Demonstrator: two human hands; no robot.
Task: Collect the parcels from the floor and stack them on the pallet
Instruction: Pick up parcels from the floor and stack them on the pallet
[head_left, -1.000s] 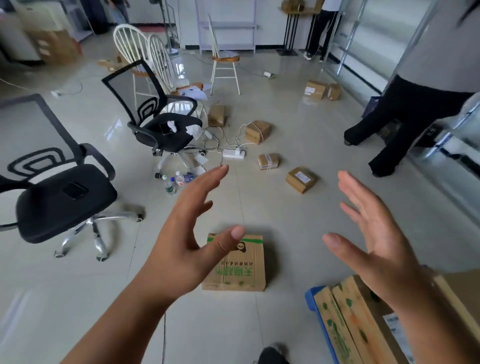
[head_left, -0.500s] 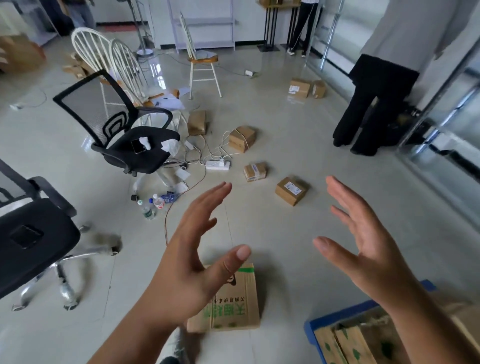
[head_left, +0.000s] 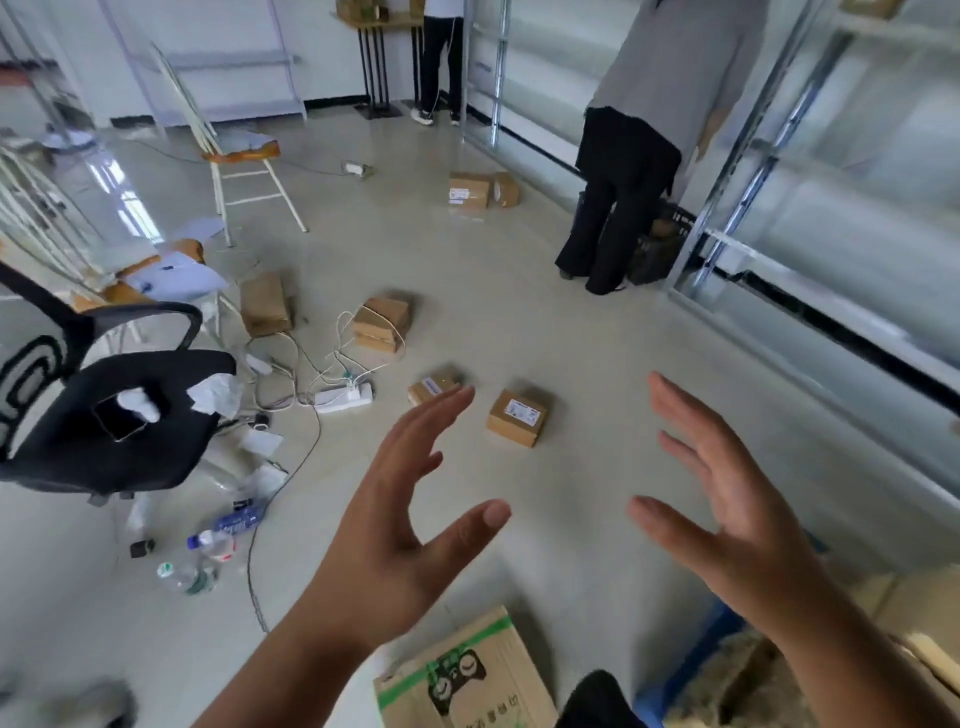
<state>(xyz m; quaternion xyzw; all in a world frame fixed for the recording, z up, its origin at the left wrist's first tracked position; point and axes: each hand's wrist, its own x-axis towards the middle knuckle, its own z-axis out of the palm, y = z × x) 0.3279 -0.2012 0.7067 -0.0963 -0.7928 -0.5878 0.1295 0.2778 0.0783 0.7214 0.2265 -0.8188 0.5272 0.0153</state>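
My left hand (head_left: 400, 525) and my right hand (head_left: 727, 499) are both raised in front of me, fingers spread, holding nothing. Under them on the floor lies a flat cardboard parcel with green print (head_left: 467, 675), at the bottom edge of view. Beyond my fingers sit a small labelled parcel (head_left: 517, 418) and a smaller one (head_left: 431, 387), partly hidden by my left fingertips. Further off lie a parcel wrapped by white cable (head_left: 382, 322), an upright one (head_left: 265, 304) and two more (head_left: 470, 190) by the far wall. The blue pallet (head_left: 691, 660) with boxes shows at bottom right.
A black office chair (head_left: 114, 410) stands at the left, with a power strip (head_left: 345, 397), tangled cables and bottles (head_left: 205, 556) beside it. White chairs (head_left: 234, 156) stand further back. A person in black trousers (head_left: 618, 197) stands by the glass partition on the right; another stands at the far wall.
The view has swung forward and up; the green-printed parcel slid to the bottom edge and the small parcels came nearer. Both hands stay raised and spread.
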